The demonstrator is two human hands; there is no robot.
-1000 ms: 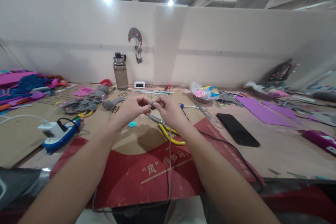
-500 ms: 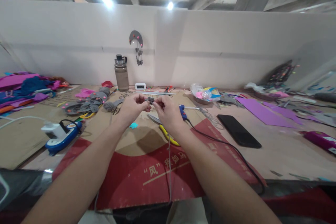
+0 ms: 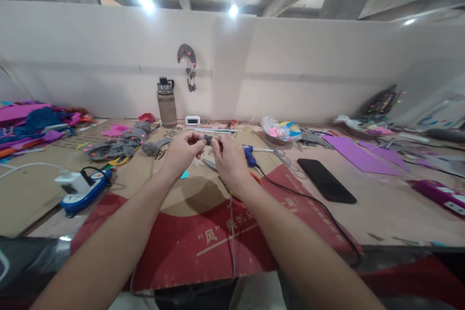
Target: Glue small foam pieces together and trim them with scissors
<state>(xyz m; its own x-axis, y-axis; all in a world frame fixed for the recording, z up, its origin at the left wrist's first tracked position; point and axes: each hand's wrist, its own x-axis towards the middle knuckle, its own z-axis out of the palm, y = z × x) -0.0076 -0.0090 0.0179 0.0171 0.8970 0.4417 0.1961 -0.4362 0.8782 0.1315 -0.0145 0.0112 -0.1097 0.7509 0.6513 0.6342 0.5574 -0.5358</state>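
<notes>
Over the cardboard, my left hand (image 3: 182, 154) and my right hand (image 3: 231, 159) meet fingertip to fingertip. Both pinch a small dark grey piece (image 3: 207, 139) that looks like felt; its exact shape is hidden by the fingers. A thin grey cord (image 3: 233, 244) runs from below my right hand down past the cardboard's front edge. Scissors (image 3: 209, 164) lie under my right hand, which covers most of them. Just right of that hand is a blue glue gun (image 3: 249, 156) with a black cable. A small turquoise scrap (image 3: 185, 174) rests below my left hand.
To the left are a blue power strip (image 3: 85, 193) and grey felt pieces (image 3: 125, 145). A bottle (image 3: 167, 106) and a small white clock (image 3: 192, 120) stand at the wall beneath a hanging moon ornament (image 3: 186, 53). On the right lie a phone (image 3: 326, 180) and purple sheets (image 3: 363, 155).
The whole view has shifted slightly. My right hand and forearm now cover more of the scissors' handles. Both hands keep their pinch on the grey piece.
</notes>
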